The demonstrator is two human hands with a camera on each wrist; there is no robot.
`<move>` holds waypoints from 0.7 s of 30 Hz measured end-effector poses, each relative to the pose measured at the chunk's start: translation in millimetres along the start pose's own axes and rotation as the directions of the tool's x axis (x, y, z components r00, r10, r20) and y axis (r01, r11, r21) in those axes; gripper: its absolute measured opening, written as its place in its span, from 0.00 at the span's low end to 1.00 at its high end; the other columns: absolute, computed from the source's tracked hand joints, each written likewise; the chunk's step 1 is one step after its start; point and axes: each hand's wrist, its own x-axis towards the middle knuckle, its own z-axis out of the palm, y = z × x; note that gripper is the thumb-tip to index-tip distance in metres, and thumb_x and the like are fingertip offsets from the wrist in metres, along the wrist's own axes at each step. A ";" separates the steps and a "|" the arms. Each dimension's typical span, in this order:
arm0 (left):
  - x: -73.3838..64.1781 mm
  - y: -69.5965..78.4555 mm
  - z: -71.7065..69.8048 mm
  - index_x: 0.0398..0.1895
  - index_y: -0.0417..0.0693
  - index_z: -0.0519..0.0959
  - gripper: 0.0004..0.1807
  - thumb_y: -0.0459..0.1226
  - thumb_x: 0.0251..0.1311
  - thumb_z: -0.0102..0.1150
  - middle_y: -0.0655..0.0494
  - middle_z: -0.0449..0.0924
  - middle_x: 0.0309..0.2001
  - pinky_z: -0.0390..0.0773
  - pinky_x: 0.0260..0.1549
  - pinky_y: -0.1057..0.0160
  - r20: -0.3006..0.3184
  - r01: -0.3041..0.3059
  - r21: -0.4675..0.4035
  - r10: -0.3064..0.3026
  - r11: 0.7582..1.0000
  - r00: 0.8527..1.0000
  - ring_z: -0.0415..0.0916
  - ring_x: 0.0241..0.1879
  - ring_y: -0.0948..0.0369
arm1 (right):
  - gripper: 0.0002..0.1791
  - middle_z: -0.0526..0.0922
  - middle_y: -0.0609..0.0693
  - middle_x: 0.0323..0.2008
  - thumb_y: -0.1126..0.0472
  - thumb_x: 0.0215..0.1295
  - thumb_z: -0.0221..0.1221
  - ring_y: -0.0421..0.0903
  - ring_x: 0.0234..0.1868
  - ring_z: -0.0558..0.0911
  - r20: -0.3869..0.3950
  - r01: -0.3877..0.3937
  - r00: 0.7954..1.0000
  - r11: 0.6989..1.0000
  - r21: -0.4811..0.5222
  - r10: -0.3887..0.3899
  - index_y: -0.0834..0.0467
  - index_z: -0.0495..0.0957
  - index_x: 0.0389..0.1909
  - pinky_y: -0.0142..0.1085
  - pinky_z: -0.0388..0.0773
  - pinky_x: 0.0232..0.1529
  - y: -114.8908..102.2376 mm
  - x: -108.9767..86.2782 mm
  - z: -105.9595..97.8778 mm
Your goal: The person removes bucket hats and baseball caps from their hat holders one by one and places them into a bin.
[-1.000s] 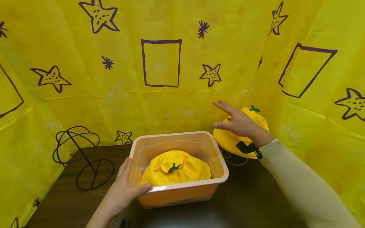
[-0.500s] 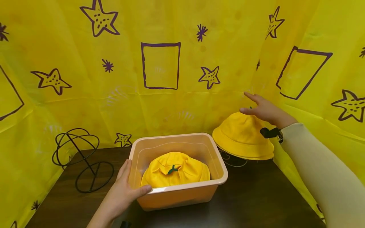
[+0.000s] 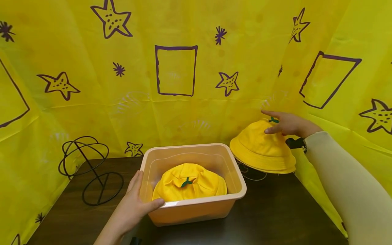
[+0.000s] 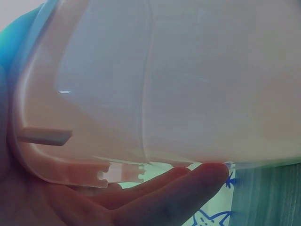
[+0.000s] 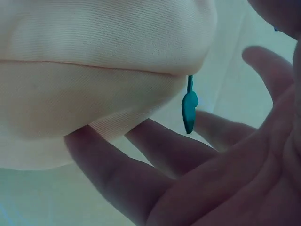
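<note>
A yellow hat [image 3: 260,146] sits directly beneath the right grip [image 3: 288,125], its crown close under the palm and its brim reaching out below and to the left of the fingers. The green sprig [image 3: 273,120] on top of this hat shows just by the thumb and first finger in the head view. The right grip is spread: in the right wrist view the fingers stand apart around the crown, with some fingertips hidden behind the cloth, and whether they press on it I cannot tell. A thin wire stand [image 3: 255,179] shows below the brim, farther down from the right grip.

Left of the right grip, well apart from it, is a peach-coloured tub [image 3: 196,212]. The left grip [image 3: 134,200] pinches its near left corner, thumb over the rim and fingers along the outer wall. A second yellow hat [image 3: 200,185], also with a green sprig, lies inside the tub, just to the right of the left thumb.

On the far side of the left grip, toward the left, a bare black wire stand [image 3: 92,169] stands on the dark worktop [image 3: 275,211]. Behind both grips hangs a yellow cloth [image 3: 183,115] printed with purple stars and frames. A pale sleeve [image 3: 343,177] covers the right arm.
</note>
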 end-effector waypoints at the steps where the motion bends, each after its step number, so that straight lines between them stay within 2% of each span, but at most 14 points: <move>1: 0.1 0.1 0.0 0.80 0.45 0.31 0.69 0.59 0.51 0.72 0.43 0.27 0.79 0.54 0.60 0.29 0.001 0.001 -0.001 -0.001 1.000 1.000 0.43 0.72 0.34 | 0.52 0.46 0.68 0.75 0.46 0.63 0.67 0.62 0.49 0.71 0.009 -0.005 1.000 1.000 -0.005 0.005 0.42 0.45 0.81 0.50 0.79 0.39 0.4 0.4 0.1; 3: 0.4 0.3 0.1 0.80 0.45 0.31 0.69 0.59 0.51 0.72 0.42 0.27 0.79 0.54 0.60 0.29 0.004 0.003 -0.004 -0.003 1.000 1.000 0.43 0.72 0.34 | 0.51 0.50 0.68 0.74 0.46 0.64 0.67 0.58 0.35 0.70 0.029 -0.006 1.000 1.000 -0.019 0.007 0.44 0.46 0.81 0.48 0.77 0.32 0.7 1.7 0.7; 6: 0.9 -0.2 0.0 0.80 0.45 0.31 0.70 0.59 0.51 0.72 0.42 0.27 0.79 0.55 0.60 0.29 0.005 0.007 -0.001 -0.007 1.000 1.000 0.44 0.72 0.34 | 0.49 0.55 0.69 0.72 0.48 0.64 0.67 0.56 0.34 0.70 0.046 0.011 0.999 0.998 -0.061 -0.008 0.49 0.50 0.80 0.46 0.76 0.32 0.5 4.2 2.4; 8: 1.2 -0.7 0.0 0.80 0.45 0.31 0.70 0.59 0.51 0.72 0.42 0.27 0.79 0.56 0.60 0.29 0.004 0.009 0.003 -0.009 1.000 1.000 0.44 0.72 0.34 | 0.47 0.56 0.70 0.72 0.47 0.65 0.66 0.58 0.45 0.71 0.056 0.030 0.998 0.993 -0.111 -0.023 0.52 0.52 0.79 0.46 0.75 0.37 0.7 6.1 3.6; 10: 1.2 -1.1 0.1 0.80 0.45 0.31 0.70 0.59 0.51 0.72 0.41 0.27 0.79 0.56 0.60 0.29 0.004 0.012 0.007 -0.012 1.000 1.000 0.44 0.72 0.33 | 0.46 0.56 0.71 0.71 0.46 0.65 0.65 0.60 0.56 0.67 0.061 0.048 0.997 0.986 -0.162 -0.039 0.54 0.55 0.78 0.47 0.73 0.44 1.1 7.4 4.8; 14: 0.8 -1.2 0.5 0.80 0.46 0.30 0.69 0.59 0.52 0.72 0.41 0.27 0.79 0.55 0.60 0.28 0.008 0.017 0.006 -0.017 1.000 1.000 0.43 0.72 0.33 | 0.41 0.61 0.72 0.69 0.45 0.66 0.64 0.63 0.60 0.66 0.050 0.070 0.997 0.970 -0.232 -0.060 0.57 0.62 0.75 0.53 0.69 0.51 3.7 9.6 6.6; 21: 1.2 0.4 0.8 0.80 0.46 0.31 0.69 0.59 0.52 0.71 0.41 0.27 0.79 0.54 0.60 0.28 0.003 0.009 0.011 -0.009 1.000 1.000 0.43 0.72 0.33 | 0.39 0.66 0.71 0.66 0.43 0.66 0.64 0.68 0.63 0.66 0.012 0.081 0.997 0.956 -0.282 -0.081 0.59 0.67 0.72 0.62 0.65 0.57 9.3 12.4 7.9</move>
